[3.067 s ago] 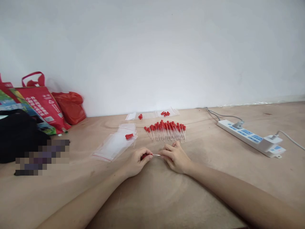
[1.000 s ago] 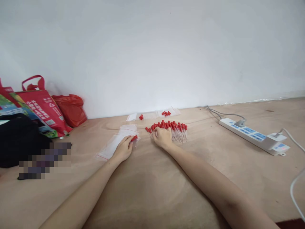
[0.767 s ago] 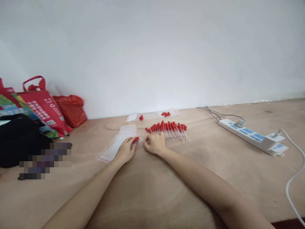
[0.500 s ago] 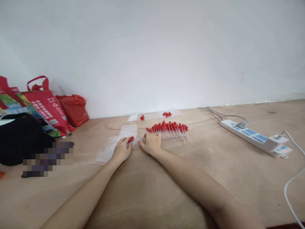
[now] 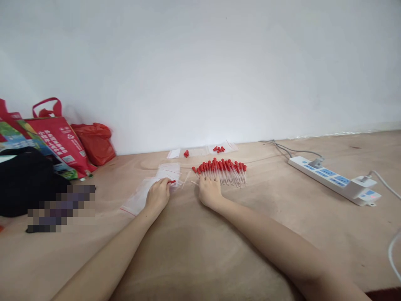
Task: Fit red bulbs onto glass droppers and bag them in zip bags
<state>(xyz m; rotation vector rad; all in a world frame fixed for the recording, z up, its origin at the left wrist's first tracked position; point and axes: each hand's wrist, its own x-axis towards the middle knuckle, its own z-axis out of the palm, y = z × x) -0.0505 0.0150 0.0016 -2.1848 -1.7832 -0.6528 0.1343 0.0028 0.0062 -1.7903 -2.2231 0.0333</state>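
My left hand [image 5: 158,194] is closed around a dropper, its red rubber bulb [image 5: 172,181] poking out past the fingertips. Under and beside that hand lie clear zip bags [image 5: 142,194] with red seal lines. My right hand [image 5: 210,191] has curled fingers at the near left end of a row of droppers [image 5: 224,169] with red bulbs and clear stems. A thin clear dropper tube [image 5: 194,183] sticks out to the left from under its fingers; the rest is hidden. Another loose clear tube [image 5: 186,179] lies between the hands.
Farther back, by the wall, lie a bag with red bulbs [image 5: 219,149], a row of clear tubes [image 5: 198,153] and a red bulb cluster [image 5: 186,154]. A power strip [image 5: 332,177] with cords is at right. Shopping bags [image 5: 67,144] and a black cloth item [image 5: 29,179] sit left.
My right hand has moved right and slightly nearer, away from the loose tube and toward the dropper row. My left hand stays in about the same place with the red bulb.
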